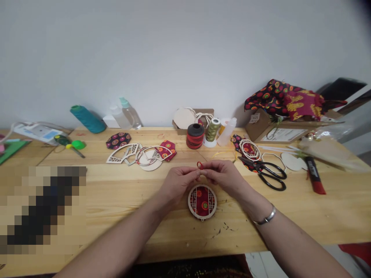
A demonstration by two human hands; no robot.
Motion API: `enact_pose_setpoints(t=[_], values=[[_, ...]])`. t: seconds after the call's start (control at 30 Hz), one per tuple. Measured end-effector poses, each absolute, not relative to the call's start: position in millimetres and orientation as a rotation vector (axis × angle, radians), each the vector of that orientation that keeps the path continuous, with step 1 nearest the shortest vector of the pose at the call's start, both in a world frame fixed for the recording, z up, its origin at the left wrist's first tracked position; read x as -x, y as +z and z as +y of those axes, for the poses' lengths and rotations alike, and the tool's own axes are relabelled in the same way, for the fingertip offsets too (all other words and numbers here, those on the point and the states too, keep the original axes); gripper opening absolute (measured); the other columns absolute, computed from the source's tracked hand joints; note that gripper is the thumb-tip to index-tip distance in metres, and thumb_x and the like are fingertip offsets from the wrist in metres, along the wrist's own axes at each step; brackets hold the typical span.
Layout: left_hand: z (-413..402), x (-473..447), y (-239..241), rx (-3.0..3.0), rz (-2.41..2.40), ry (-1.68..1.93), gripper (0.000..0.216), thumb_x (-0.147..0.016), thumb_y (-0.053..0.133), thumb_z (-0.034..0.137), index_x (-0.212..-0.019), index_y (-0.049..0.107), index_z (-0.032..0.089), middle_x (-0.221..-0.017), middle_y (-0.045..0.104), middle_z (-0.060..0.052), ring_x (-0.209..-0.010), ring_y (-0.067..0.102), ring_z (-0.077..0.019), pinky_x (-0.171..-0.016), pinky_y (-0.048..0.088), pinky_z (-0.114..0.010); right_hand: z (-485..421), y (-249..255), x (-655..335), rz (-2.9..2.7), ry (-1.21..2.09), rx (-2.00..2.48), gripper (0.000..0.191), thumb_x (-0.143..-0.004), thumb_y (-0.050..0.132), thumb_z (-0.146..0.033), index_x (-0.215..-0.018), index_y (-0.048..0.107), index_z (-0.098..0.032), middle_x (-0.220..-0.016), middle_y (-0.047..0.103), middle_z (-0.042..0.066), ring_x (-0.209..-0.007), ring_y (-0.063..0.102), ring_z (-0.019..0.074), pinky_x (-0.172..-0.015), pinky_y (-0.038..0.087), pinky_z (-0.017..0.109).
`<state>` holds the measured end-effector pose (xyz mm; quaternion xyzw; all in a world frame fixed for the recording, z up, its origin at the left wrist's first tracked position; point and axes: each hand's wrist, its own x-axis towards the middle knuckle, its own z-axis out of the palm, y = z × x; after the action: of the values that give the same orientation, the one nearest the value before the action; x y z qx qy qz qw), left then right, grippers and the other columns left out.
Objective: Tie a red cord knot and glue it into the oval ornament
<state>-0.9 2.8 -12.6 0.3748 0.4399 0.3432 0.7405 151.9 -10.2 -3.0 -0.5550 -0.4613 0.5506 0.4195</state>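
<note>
My left hand point(183, 180) and my right hand point(219, 173) meet above the middle of the table, fingertips pinched together. Between them is a thin red cord point(199, 165), whose small loop sticks up over the fingers. Just below hangs or lies a round pendant point(202, 202) with a pale wooden lattice frame over dark red patterned fabric; whether it touches the table I cannot tell. The fingers cover the stretch of cord nearest the pendant. To the right of my right hand lie black-handled scissors point(269, 173).
Behind my hands stand a red-and-black thread spool point(195, 136), a green spool point(213, 130) and a plastic bottle point(227, 132). Wooden frame pieces point(123, 151) lie left. A fabric-topped cardboard box point(261, 129) stands right, beyond a dark, red-ended tube point(314, 175). Black scraps point(220, 229) dot the front.
</note>
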Motion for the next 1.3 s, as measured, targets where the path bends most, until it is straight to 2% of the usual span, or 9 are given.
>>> enact_pose_setpoints(t=[0.17, 0.53, 0.8, 0.97, 1.13, 1.3], values=[[2.4, -0.2, -10.7, -0.864, 0.952, 0.74, 0.019, -0.062, 0.076, 0.031, -0.063, 0.071, 0.013, -0.055, 0.059, 0.002, -0.05, 0.044, -0.006, -0.051, 0.032, -0.021, -9.0, -4.6, -150.1, -1.071, 1.384, 1.389, 0.023, -0.058, 0.072, -0.031, -0.073, 0.07, -0.014, -0.053, 0.058, -0.002, -0.045, 0.043, 0.0067, -0.045, 0.032, 0.023], [1.7, 0.4, -8.3, -0.907, 0.981, 0.716, 0.016, -0.061, 0.074, 0.029, -0.062, 0.071, 0.014, -0.059, 0.062, 0.0, -0.054, 0.048, -0.0092, -0.055, 0.036, -0.023, -10.6, -4.5, -148.3, -1.067, 1.377, 1.354, 0.022, -0.062, 0.07, -0.035, -0.067, 0.063, -0.015, -0.053, 0.054, -0.004, -0.045, 0.042, 0.0059, -0.045, 0.032, 0.022], [2.8, 2.0, -11.1, -0.94, 0.985, 0.736, 0.017, -0.063, 0.073, 0.03, -0.062, 0.071, 0.014, -0.061, 0.064, -0.002, -0.057, 0.051, -0.0111, -0.06, 0.038, -0.026, -8.9, -6.3, -151.1, -1.105, 1.4, 1.383, 0.023, -0.061, 0.07, -0.034, -0.069, 0.065, -0.014, -0.056, 0.057, -0.003, -0.046, 0.043, 0.0065, -0.046, 0.032, 0.023], [2.2, 0.8, -10.2, -0.92, 1.01, 0.729, 0.018, -0.062, 0.074, 0.031, -0.066, 0.072, 0.013, -0.062, 0.064, -0.003, -0.057, 0.051, -0.0105, -0.058, 0.038, -0.024, -8.9, -4.9, -151.0, -1.189, 1.312, 1.417, 0.018, -0.063, 0.067, -0.032, -0.067, 0.063, -0.015, -0.056, 0.056, -0.003, -0.047, 0.043, 0.0076, -0.046, 0.033, 0.023], [2.7, -0.2, -5.1, -0.897, 1.019, 0.71, 0.019, -0.062, 0.074, 0.032, -0.065, 0.072, 0.013, -0.054, 0.061, -0.001, -0.045, 0.042, -0.0063, -0.048, 0.03, -0.021, -9.0, -9.2, -152.8, -1.35, 1.183, 1.461, 0.015, -0.07, 0.061, -0.031, -0.066, 0.06, -0.017, -0.051, 0.051, -0.004, -0.047, 0.042, 0.0091, -0.048, 0.034, 0.024], [7.0, 3.1, -3.8, -1.016, 1.045, 0.712, 0.016, -0.067, 0.071, 0.03, -0.071, 0.073, 0.014, -0.065, 0.069, -0.005, -0.041, 0.035, -0.0041, -0.043, 0.025, -0.021, -8.1, -8.3, -155.3, -1.384, 1.113, 1.48, 0.014, -0.074, 0.057, -0.029, -0.066, 0.058, -0.017, -0.052, 0.052, -0.004, -0.048, 0.045, 0.0096, -0.049, 0.036, 0.023]])
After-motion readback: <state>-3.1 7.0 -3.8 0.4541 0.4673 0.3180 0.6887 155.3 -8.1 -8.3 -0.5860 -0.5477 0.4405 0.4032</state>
